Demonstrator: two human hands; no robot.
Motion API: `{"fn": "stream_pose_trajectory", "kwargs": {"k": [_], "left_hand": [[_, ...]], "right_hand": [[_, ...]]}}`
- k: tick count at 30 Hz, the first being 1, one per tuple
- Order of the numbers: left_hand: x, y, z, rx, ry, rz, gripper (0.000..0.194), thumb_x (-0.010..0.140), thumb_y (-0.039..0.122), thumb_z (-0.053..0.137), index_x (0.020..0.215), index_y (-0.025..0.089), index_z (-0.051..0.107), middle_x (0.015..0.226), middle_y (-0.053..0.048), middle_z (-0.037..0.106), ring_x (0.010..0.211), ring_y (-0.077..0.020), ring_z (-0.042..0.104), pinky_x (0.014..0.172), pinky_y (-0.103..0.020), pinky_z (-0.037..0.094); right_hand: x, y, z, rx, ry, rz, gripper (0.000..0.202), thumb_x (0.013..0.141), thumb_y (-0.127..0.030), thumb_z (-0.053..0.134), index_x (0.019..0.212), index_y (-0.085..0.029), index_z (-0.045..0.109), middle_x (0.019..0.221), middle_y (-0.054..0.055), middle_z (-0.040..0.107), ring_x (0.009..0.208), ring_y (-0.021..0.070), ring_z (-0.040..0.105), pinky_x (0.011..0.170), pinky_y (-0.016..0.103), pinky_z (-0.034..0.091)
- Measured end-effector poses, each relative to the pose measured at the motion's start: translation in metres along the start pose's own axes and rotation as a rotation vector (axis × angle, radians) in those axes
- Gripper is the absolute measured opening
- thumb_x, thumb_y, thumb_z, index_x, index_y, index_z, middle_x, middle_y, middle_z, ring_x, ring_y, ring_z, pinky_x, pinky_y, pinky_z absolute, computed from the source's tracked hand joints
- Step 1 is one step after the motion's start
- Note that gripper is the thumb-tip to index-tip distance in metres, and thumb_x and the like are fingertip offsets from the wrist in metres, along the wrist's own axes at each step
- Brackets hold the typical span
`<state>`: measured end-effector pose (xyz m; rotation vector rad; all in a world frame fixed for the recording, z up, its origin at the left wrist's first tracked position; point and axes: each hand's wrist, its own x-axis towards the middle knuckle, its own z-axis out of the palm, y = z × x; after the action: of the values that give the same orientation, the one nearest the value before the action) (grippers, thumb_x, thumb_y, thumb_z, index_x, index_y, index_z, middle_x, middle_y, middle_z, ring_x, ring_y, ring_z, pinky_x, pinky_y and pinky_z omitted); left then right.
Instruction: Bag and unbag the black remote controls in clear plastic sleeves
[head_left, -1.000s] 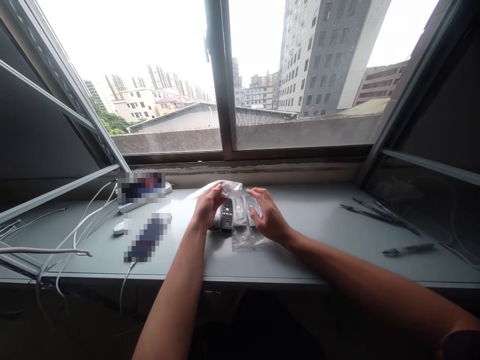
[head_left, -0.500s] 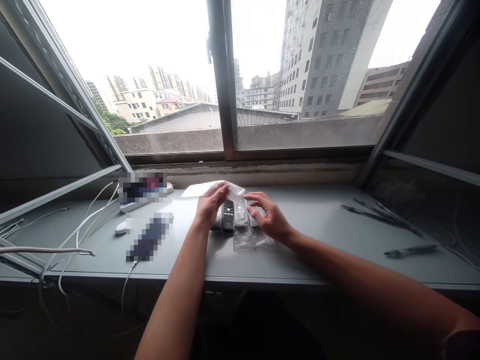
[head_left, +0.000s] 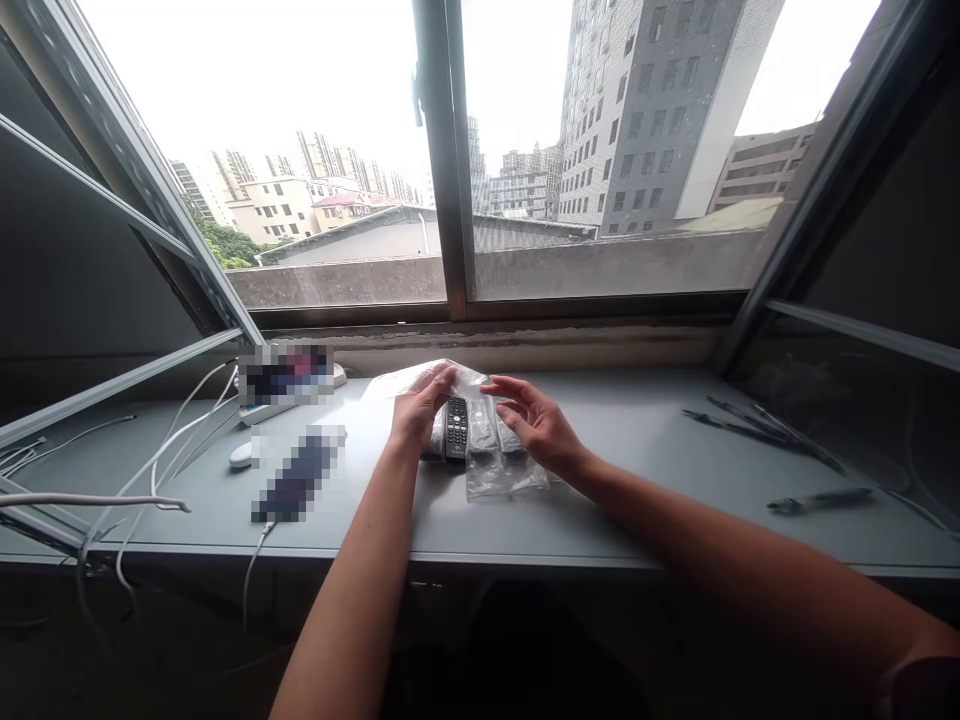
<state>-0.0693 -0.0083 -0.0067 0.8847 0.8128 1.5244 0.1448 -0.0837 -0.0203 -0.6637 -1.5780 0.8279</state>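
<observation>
My left hand (head_left: 421, 402) pinches a clear plastic bag (head_left: 469, 376), whose pale sheet-like part spreads to the left behind the fingers. Just below lies a black remote control (head_left: 456, 432), buttons facing up. Beside the remote, more clear plastic packaging (head_left: 487, 470) rests on the desk, with pale items inside that I cannot make out. My right hand (head_left: 536, 425) hovers over this packaging, fingers curved and thumb apart from them. Its index fingertip is at the right edge of the held bag; whether it touches is unclear.
On the left of the grey desk (head_left: 637, 520) are a blurred-out phone-like object (head_left: 300, 480) on a white cable, a white mouse-like object (head_left: 241, 457) and a power strip (head_left: 337, 377). Dark cables (head_left: 765, 435) and a pen-like object (head_left: 821, 502) lie right. Metal frames flank the window.
My right hand has moved slightly left and up, bringing its index fingertip to the bag's edge. My left hand keeps its pinch with hardly any movement.
</observation>
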Motion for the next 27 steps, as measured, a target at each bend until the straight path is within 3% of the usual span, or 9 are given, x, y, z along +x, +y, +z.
{"fn": "stream_pose_trajectory", "kwargs": {"k": [15, 23, 27], "left_hand": [[-0.0049, 0.0028, 0.0033, -0.027, -0.037, -0.021, 0.041, 0.067, 0.028, 0.106, 0.101, 0.018, 0.086, 0.113, -0.010, 0.084, 0.117, -0.0266, 0.077, 0.111, -0.039, 0.059], [-0.0070, -0.0007, 0.0019, 0.082, -0.106, -0.095, 0.044, 0.068, 0.031, 0.105, 0.106, 0.017, 0.086, 0.114, -0.011, 0.084, 0.115, -0.0285, 0.077, 0.109, -0.040, 0.059], [-0.0067, 0.0005, 0.0029, 0.045, -0.089, -0.066, 0.041, 0.070, 0.029, 0.104, 0.105, 0.017, 0.086, 0.113, -0.011, 0.084, 0.113, -0.0267, 0.077, 0.108, -0.038, 0.060]], "right_hand": [[0.0000, 0.0017, -0.0003, 0.114, 0.004, 0.050, 0.043, 0.100, -0.043, 0.079, 0.139, -0.030, 0.070, 0.143, 0.009, 0.075, 0.137, 0.0293, 0.068, 0.121, 0.053, 0.052], [-0.0021, -0.0036, 0.0021, 0.164, -0.082, 0.094, 0.050, 0.098, -0.043, 0.081, 0.144, -0.029, 0.067, 0.151, 0.011, 0.071, 0.144, 0.0306, 0.064, 0.126, 0.055, 0.047], [-0.0009, -0.0028, 0.0024, 0.168, -0.030, 0.114, 0.049, 0.097, -0.045, 0.082, 0.140, -0.028, 0.069, 0.147, 0.011, 0.073, 0.141, 0.0307, 0.066, 0.125, 0.055, 0.049]]}}
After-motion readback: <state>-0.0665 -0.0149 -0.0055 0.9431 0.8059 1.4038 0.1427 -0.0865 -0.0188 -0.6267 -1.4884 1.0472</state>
